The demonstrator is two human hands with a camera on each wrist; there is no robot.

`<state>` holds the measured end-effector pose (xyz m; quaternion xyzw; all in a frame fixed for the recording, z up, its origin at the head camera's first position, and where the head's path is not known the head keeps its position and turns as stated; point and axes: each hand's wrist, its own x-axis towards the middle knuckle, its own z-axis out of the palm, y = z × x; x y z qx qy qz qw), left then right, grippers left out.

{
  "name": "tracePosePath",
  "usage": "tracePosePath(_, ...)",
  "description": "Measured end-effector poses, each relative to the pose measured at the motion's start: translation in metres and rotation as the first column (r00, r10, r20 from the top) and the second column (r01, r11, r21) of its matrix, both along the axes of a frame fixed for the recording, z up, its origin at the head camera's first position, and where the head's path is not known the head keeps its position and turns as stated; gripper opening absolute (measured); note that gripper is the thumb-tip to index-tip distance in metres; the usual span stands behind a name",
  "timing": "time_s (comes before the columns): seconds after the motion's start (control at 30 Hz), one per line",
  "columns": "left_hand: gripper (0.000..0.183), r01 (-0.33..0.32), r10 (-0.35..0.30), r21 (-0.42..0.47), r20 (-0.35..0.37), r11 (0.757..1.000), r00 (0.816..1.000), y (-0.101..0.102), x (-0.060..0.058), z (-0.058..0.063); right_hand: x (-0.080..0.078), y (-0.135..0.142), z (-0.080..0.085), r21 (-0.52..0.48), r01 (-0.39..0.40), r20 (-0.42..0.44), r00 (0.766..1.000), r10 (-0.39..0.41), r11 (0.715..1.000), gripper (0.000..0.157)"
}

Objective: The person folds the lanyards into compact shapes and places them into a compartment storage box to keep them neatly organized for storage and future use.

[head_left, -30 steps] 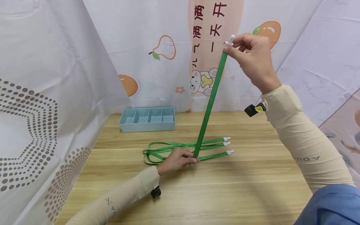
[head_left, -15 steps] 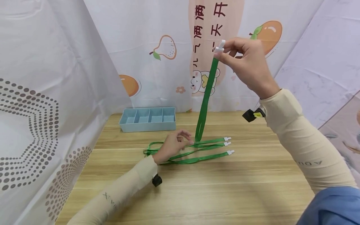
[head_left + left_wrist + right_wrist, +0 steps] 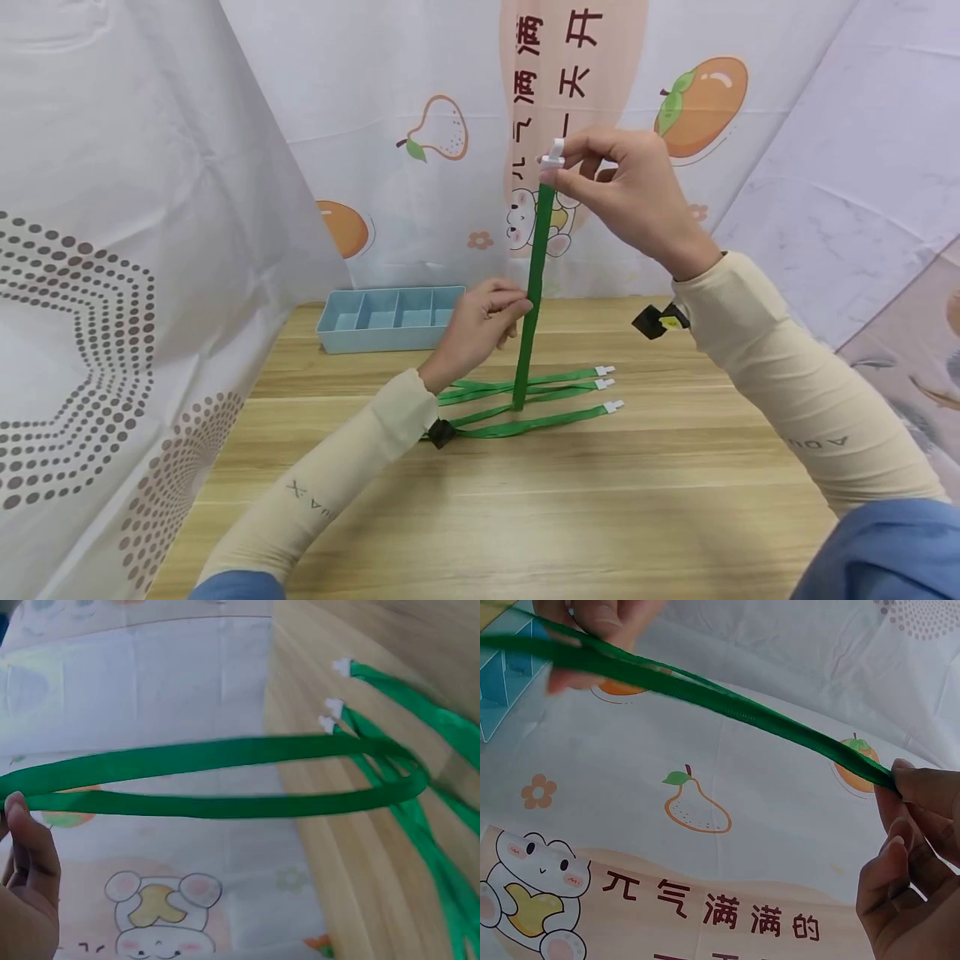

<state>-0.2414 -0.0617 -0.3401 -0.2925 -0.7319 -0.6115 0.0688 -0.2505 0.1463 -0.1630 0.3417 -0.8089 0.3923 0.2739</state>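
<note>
Evidently, the right hand [image 3: 633, 192] pinches the raised green lanyard [image 3: 536, 258] by its white clip [image 3: 553, 158]; whether the left hand [image 3: 477, 323], at mid-length, grips too, I can't tell. Gentle tension should flatten both strands, clear of the other lanyards [image 3: 570, 416] on the table [image 3: 637, 517].

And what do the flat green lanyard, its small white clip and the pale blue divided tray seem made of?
Flat green lanyard: probably woven fabric, fairly matte; it curves softly into a loop.
Small white clip: likely plastic, opaque and angular; gloss unclear.
Pale blue divided tray: probably moulded plastic, smooth, evenly coloured, thin walls.
</note>
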Motion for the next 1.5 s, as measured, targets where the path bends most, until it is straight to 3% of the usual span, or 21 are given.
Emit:
tracePosePath(0.17, 0.023, 0.080, -0.081, 0.016, 0.027, 0.997, 0.996, 0.001, 0.007, -0.009, -0.002, -0.003, 0.001, 0.004, 0.023, -0.018, 1.000, -0.023, 1.000, 0.015)
tracePosePath(0.37, 0.021, 0.152, -0.152, 0.008, 0.055, 0.988, 0.987, 0.002, 0.013, -0.013, -0.007, 0.000, 0.000, -0.001, 0.050, 0.020, 0.999, -0.050, 0.999, 0.016)
tracePosePath(0.63, 0.016, 0.124, -0.123, -0.057, 0.020, 0.991, 0.992, 0.004, 0.017, -0.011, -0.020, 0.008, -0.007, 0.001, 0.118, 0.081, 0.990, -0.117, 0.993, 0.021)
tracePosePath(0.77, 0.019, 0.154, -0.154, -0.063, 0.003, 0.986, 0.988, 0.006, 0.019, -0.007, -0.032, 0.017, -0.016, 0.017, 0.167, 0.113, 0.979, -0.167, 0.986, 0.027)
tracePosePath(0.97, 0.025, 0.217, -0.216, -0.023, 0.030, 0.976, 0.976, 0.009, 0.023, 0.001, -0.057, 0.035, -0.045, 0.019, 0.245, 0.128, 0.961, -0.246, 0.969, 0.041)
tracePosePath(1.07, 0.028, 0.206, -0.206, -0.007, 0.037, 0.979, 0.978, 0.008, 0.023, 0.005, -0.068, 0.044, -0.067, 0.034, 0.265, 0.090, 0.959, -0.267, 0.964, 0.035)
tracePosePath(1.17, 0.025, 0.182, -0.181, -0.015, 0.041, 0.983, 0.983, 0.005, 0.023, 0.009, -0.075, 0.050, -0.087, 0.080, 0.262, 0.052, 0.962, -0.267, 0.962, 0.018)
tracePosePath(1.27, 0.018, 0.164, -0.164, -0.032, 0.020, 0.986, 0.986, 0.003, 0.022, 0.011, -0.078, 0.052, -0.103, 0.144, 0.246, 0.089, 0.961, -0.260, 0.958, 0.009)
tracePosePath(1.5, 0.015, 0.134, -0.134, -0.012, -0.042, 0.991, 0.990, -0.001, 0.019, 0.018, -0.079, 0.054, -0.134, 0.200, 0.183, 0.292, 0.927, -0.236, 0.963, 0.029)
